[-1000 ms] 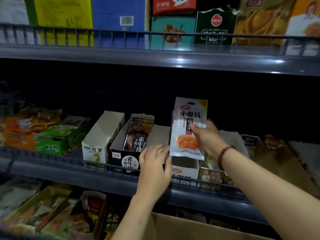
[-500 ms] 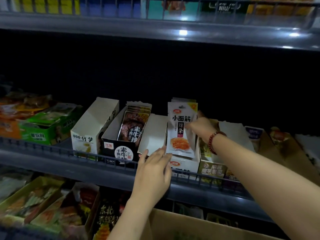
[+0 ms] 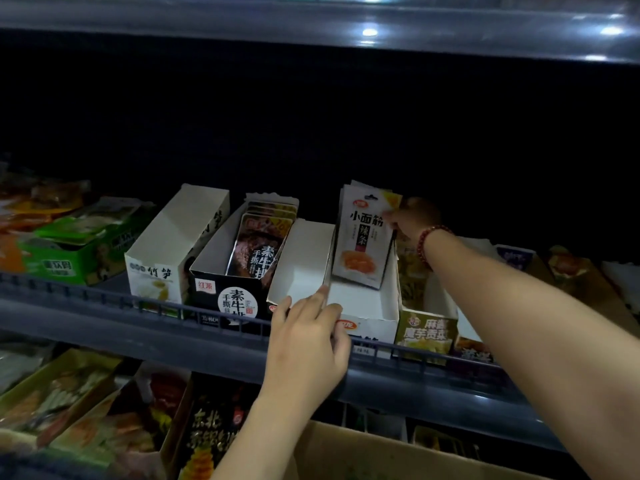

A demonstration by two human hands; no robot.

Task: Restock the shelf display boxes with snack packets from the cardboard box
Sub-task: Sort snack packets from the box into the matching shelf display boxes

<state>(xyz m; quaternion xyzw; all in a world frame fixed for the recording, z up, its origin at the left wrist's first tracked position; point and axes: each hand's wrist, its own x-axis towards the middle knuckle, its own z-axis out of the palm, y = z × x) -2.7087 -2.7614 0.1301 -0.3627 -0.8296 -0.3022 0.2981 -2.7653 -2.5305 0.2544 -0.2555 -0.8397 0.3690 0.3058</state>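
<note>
1. At the bottom edge, nearest to the camera, the brown cardboard box [image 3: 381,455] shows only its top rim and a flap, below the shelf.
2. The left hand [image 3: 308,344] reaches up from the bottom centre. Its fingers are straight and relaxed and hold nothing; the fingertips touch the front left corner of the white display box [image 3: 367,306].
3. The white display box stands on the middle shelf [image 3: 138,341], behind the low wire rail [image 3: 104,299]. Its front part is bare cardboard.
4. To the left of it stands a black display box [image 3: 228,296] with dark packets [image 3: 259,251] upright inside, and further left a white box [image 3: 162,261] with closed sides.
5. A green box [image 3: 69,261] with packets on top is at the far left of the same shelf.
6. To the right of the white display box there is a box with an olive label [image 3: 426,332].
7. Further back, the white snack packets [image 3: 363,237] stand upright in the rear part of the white display box, leaning a little backward.
8. The right hand [image 3: 412,220], with a red bead bracelet [image 3: 427,240] on the wrist, pinches the upper right edge of the front snack packet.
9. The back of the shelf is dark, and nothing can be told there.
</note>
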